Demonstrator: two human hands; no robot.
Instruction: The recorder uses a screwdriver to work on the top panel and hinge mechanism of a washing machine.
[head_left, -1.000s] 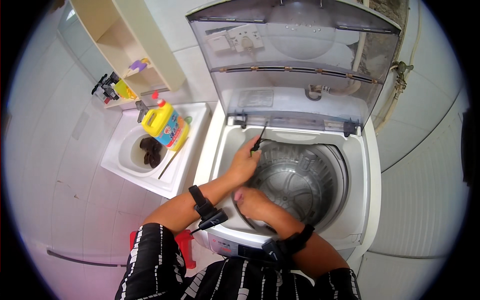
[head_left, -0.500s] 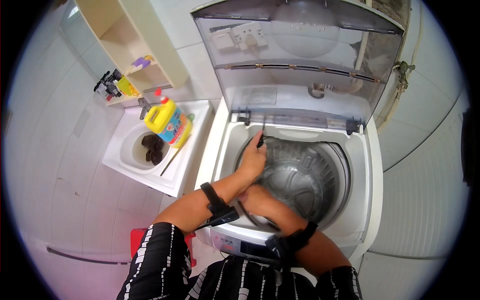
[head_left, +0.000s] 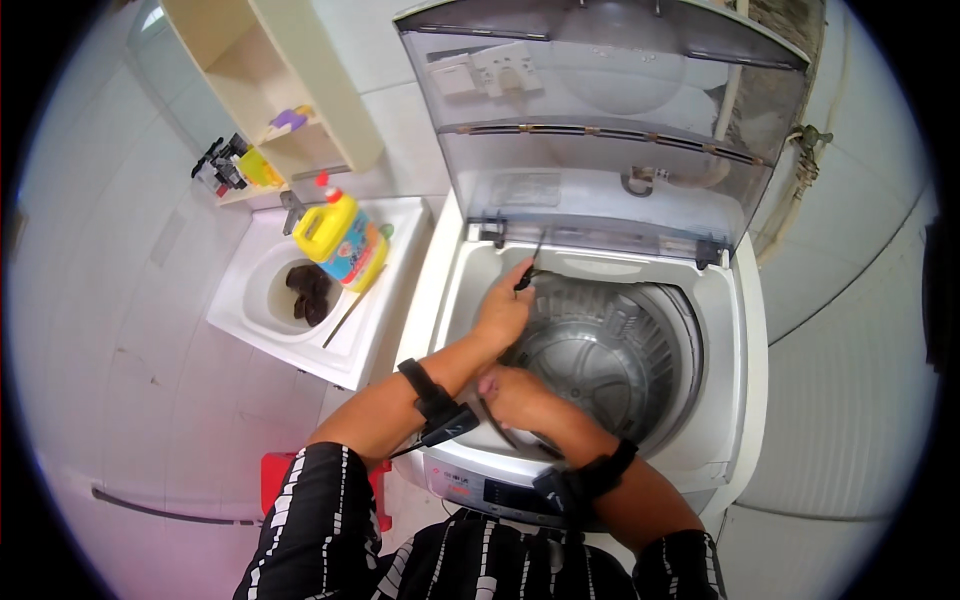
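The slim dark tool (head_left: 524, 281) is above the left rear edge of the drum (head_left: 600, 345), its thin shaft pointing toward the rear and leaning to the right; 0.5 s ago that shaft stood more upright in the view. The fingers of the left hand (head_left: 505, 312) are closed around its handle. The right hand (head_left: 518, 398) is over the opening's left front edge, its fingers curled; whether they grip anything I cannot tell. Against the washing machine (head_left: 738, 400), the 2 hands sit nearly where they were, so the change looks like a small turn of the tool and the work seems to remain at this left side. Behind, the clear lid (head_left: 600, 190) stands raised. To the left, the white sink (head_left: 232, 316) carries a yellow bottle (head_left: 350, 250), with dark items (head_left: 312, 295) in its basin.
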